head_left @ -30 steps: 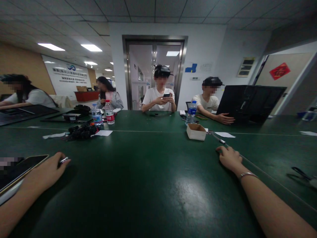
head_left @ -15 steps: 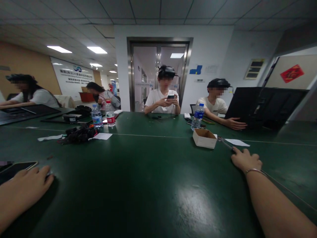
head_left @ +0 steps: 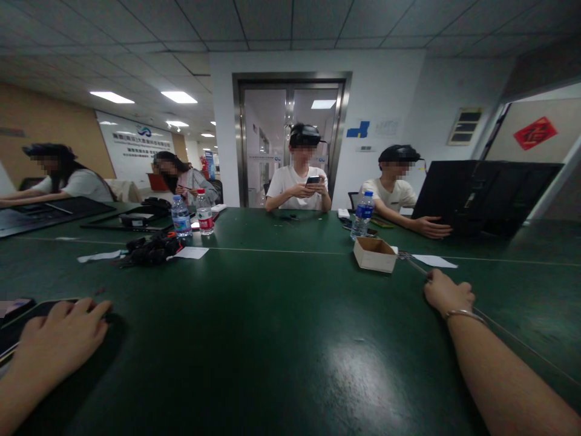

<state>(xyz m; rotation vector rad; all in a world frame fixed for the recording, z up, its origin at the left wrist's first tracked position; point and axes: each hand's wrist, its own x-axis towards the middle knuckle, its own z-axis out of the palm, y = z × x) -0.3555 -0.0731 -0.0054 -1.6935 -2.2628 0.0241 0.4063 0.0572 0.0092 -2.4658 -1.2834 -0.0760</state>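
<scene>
My left hand (head_left: 61,340) lies flat on the green table (head_left: 272,327) at the lower left, fingers stretched out and slightly apart, its heel over the edge of a dark phone (head_left: 20,316). Nothing shows in it. My right hand (head_left: 448,294), with a thin bracelet on the wrist, rests at the right with its fingers curled in. They close at the near end of a slim metal tool (head_left: 412,263), which lies on the table and points toward a small open cardboard box (head_left: 374,254).
Across the table sit several people wearing head-mounted devices; one holds a phone, another touches a black open case (head_left: 481,197). Water bottles (head_left: 363,215) (head_left: 180,216), a heap of black gear (head_left: 149,249) and paper slips (head_left: 434,261) lie on the far half.
My left hand has slid back and flattened beside the phone; the small shiny piece seen between its fingers no longer shows. My right hand has curled at the tool's end. The view tilted slightly.
</scene>
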